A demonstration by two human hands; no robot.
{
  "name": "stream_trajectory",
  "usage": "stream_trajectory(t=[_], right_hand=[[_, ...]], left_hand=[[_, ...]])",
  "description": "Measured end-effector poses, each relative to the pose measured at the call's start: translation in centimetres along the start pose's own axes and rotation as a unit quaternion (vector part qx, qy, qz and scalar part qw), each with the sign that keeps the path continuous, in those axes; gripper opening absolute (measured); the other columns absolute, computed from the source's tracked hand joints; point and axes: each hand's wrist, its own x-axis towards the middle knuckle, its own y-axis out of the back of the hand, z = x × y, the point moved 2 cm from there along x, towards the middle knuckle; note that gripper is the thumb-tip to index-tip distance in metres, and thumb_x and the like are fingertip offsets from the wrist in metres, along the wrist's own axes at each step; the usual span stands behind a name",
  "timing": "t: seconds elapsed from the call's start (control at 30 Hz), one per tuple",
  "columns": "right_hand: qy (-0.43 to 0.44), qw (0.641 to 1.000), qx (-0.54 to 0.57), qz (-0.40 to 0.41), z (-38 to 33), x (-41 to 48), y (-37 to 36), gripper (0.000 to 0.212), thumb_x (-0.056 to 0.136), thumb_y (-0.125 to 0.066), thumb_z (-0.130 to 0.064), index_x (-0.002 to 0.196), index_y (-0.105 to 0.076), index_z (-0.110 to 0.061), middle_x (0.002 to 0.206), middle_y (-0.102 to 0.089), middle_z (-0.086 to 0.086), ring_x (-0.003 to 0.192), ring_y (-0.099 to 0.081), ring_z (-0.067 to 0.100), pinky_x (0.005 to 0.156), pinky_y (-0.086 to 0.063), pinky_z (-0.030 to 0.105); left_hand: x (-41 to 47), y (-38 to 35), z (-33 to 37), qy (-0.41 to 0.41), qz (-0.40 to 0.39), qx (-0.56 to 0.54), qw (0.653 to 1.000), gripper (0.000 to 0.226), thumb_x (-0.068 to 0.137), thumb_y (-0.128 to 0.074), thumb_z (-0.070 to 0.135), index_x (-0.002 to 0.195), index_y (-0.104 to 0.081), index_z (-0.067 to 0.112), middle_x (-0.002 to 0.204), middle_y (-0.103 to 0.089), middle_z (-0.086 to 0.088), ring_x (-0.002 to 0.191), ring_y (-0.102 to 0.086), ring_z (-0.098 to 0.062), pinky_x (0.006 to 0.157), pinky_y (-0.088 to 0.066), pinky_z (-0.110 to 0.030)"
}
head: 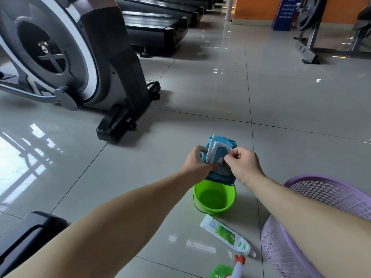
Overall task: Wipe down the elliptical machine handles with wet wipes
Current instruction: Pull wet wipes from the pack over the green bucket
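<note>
Glossy pale tiles cover the gym floor (281, 97), mirroring window light at its left edge. An elliptical machine (60, 47) fills the far left corner, its flywheel housing and black foot resting on the tiles. Behind it a row of treadmills (156, 23) runs along the far edge, and a grey steel weight frame (307, 41) stands at the far right before an orange wall (261, 9).

At the near right edge a lilac plastic basket (313, 178) lies tilted. A small green bucket (226, 205) stands upright on the floor just left of it. Nearer still lie a white-and-green tube (224, 234) and a spray bottle (239, 265) with a red nozzle, the tube close beside the bucket.

Both bare forearms reach forward over the bucket. Between the hands, held up off the floor, is the teal wet wipes pack (222, 143), its white flip lid (210, 149) swung open to the left. The left grip (195, 163) is wrapped round the pack's left side. The right grip (244, 163) is closed in a pinch at the pack's opening; whether it pinches a wipe or a seal tab cannot be told.
</note>
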Motion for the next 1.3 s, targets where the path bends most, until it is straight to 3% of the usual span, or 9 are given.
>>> stream_trajectory(t=[0.07,0.2,0.33,0.47,0.83,0.97,1.1,1.2,1.3], right_hand=[[-0.013,1.000,0.018,0.013,0.0,0.3,0.0,0.006,0.090,-0.067,-0.017,0.085,-0.068,-0.014,0.085,-0.070,0.006,0.082,-0.065,0.024,0.070,-0.054,0.034],[-0.036,0.998,0.049,0.018,0.3,0.4,0.0,0.023,0.092,-0.069,-0.029,0.075,-0.068,-0.014,0.078,-0.071,0.007,0.081,-0.068,0.030,0.073,-0.057,0.041],[-0.045,0.998,0.052,0.016,-0.1,0.0,-0.2,0.031,0.090,-0.076,-0.043,0.077,-0.070,-0.016,0.080,-0.073,0.001,0.076,-0.067,0.018,0.064,-0.051,0.027],[-0.058,0.997,0.051,-0.001,-0.2,0.1,-0.4,0.012,0.087,-0.080,-0.029,0.081,-0.075,-0.019,0.083,-0.074,-0.002,0.077,-0.066,0.015,0.061,-0.046,0.022],[-0.076,0.994,0.060,-0.044,0.0,-0.3,-0.9,0.016,0.094,-0.075,-0.025,0.080,-0.071,-0.018,0.081,-0.070,0.005,0.074,-0.063,0.021,0.065,-0.051,0.030],[-0.076,0.994,0.053,-0.063,0.2,-0.2,-1.3,0.023,0.099,-0.069,-0.033,0.089,-0.071,-0.013,0.090,-0.073,0.011,0.085,-0.067,0.028,0.086,-0.057,0.044],[-0.082,0.993,0.066,-0.050,0.2,-0.1,-1.4,0.027,0.104,-0.060,-0.035,0.091,-0.069,-0.012,0.082,-0.069,0.009,0.079,-0.063,0.026,0.081,-0.055,0.042],[-0.090,0.993,0.070,-0.024,0.1,0.0,-1.3,0.030,0.106,-0.056,-0.034,0.090,-0.067,-0.011,0.078,-0.066,0.007,0.075,-0.059,0.025,0.071,-0.047,0.033],[-0.106,0.992,0.068,-0.007,0.0,0.3,-1.0,0.029,0.106,-0.055,-0.035,0.104,-0.069,-0.010,0.096,-0.070,0.011,0.090,-0.065,0.028,0.081,-0.052,0.036]], left_hand=[[0.1,0.2,0.4,-0.042,0.025,0.026,0.998,0.054,0.074,-0.086,0.008,0.115,-0.053,0.020,0.108,-0.064,-0.004,0.087,-0.068,-0.023,0.064,-0.062,-0.036],[0.2,0.5,1.1,-0.097,0.056,0.061,0.992,0.053,0.075,-0.084,0.006,0.115,-0.053,0.020,0.104,-0.060,0.002,0.085,-0.062,-0.017,0.059,-0.054,-0.025],[0.3,0.5,1.0,-0.118,0.058,0.073,0.989,0.052,0.075,-0.083,0.006,0.117,-0.053,0.018,0.103,-0.059,0.002,0.084,-0.059,-0.014,0.059,-0.050,-0.022],[0.3,0.1,0.7,-0.135,0.053,0.087,0.986,0.053,0.073,-0.085,0.007,0.114,-0.053,0.021,0.101,-0.060,0.001,0.082,-0.058,-0.017,0.062,-0.049,-0.025],[0.6,-0.2,0.4,-0.081,0.098,0.051,0.991,0.048,0.080,-0.081,0.010,0.114,-0.050,0.022,0.109,-0.059,-0.001,0.094,-0.062,-0.020,0.071,-0.061,-0.035],[0.9,-0.3,0.0,-0.060,0.113,0.032,0.991,0.051,0.078,-0.081,0.009,0.116,-0.049,0.023,0.112,-0.061,-0.004,0.091,-0.064,-0.018,0.059,-0.057,-0.024],[1.1,-0.5,0.0,-0.071,0.115,0.033,0.990,0.049,0.081,-0.080,0.012,0.118,-0.049,0.021,0.111,-0.060,-0.002,0.089,-0.062,-0.016,0.057,-0.049,-0.017],[1.1,-0.4,0.1,-0.086,0.092,0.048,0.991,0.051,0.078,-0.082,0.012,0.118,-0.050,0.020,0.109,-0.059,-0.001,0.093,-0.061,-0.021,0.066,-0.055,-0.027],[0.9,-0.5,0.0,-0.095,0.049,0.073,0.992,0.052,0.076,-0.081,0.011,0.115,-0.049,0.024,0.109,-0.059,-0.001,0.093,-0.062,-0.024,0.072,-0.058,-0.038]])
